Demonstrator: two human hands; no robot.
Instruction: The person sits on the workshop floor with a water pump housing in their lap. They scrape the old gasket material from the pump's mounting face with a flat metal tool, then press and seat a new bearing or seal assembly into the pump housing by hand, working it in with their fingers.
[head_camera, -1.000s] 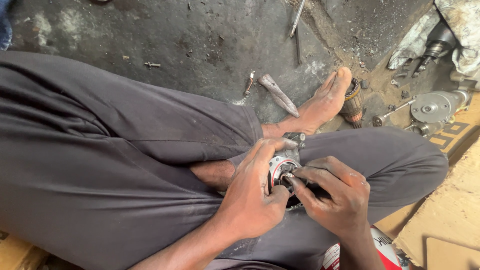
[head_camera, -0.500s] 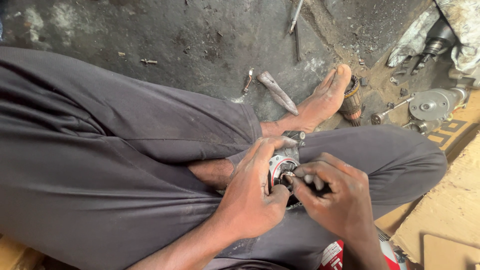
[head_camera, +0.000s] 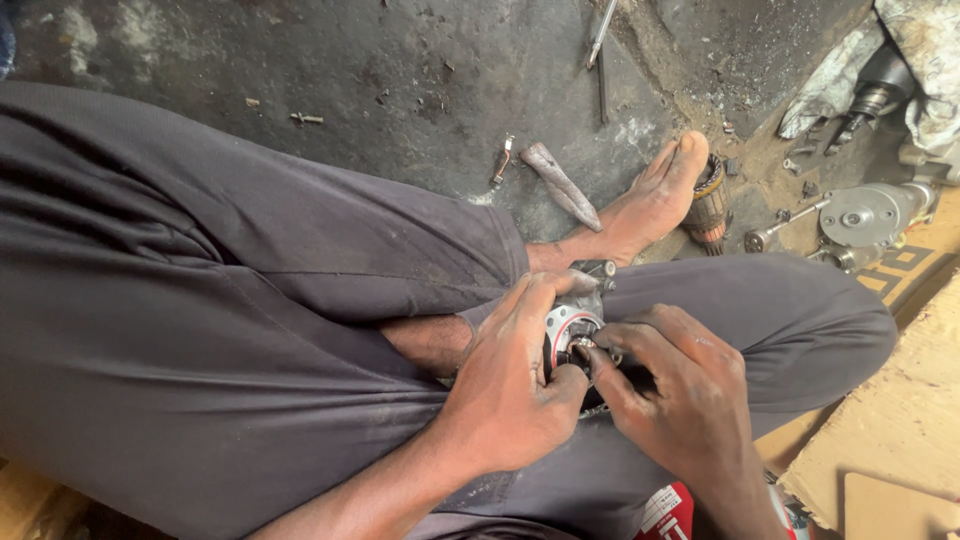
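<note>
The round metal motor part (head_camera: 572, 325) with its red ring sits on the lap, gripped as before by the left hand (head_camera: 515, 390), while the right hand (head_camera: 680, 385) has barely shifted, fingertips (head_camera: 585, 352) pinching at its centre.

Both hands crowd the small round metal part (head_camera: 570, 330) in the lap, the left hand (head_camera: 510, 395) wrapping it from the left and the right hand (head_camera: 680, 400) closing in from the right, so only its top face shows between the fingers. The crossed legs in dark trousers (head_camera: 250, 300) fence it on every side. Beyond the bare foot (head_camera: 650, 205), the floor (head_camera: 400, 70) lies open apart from a chisel-like tool (head_camera: 560, 185), small bolts and a copper-wound armature (head_camera: 708, 205). To the right, motor housings (head_camera: 870, 215) and wooden boards (head_camera: 890, 450) block the way.
</note>
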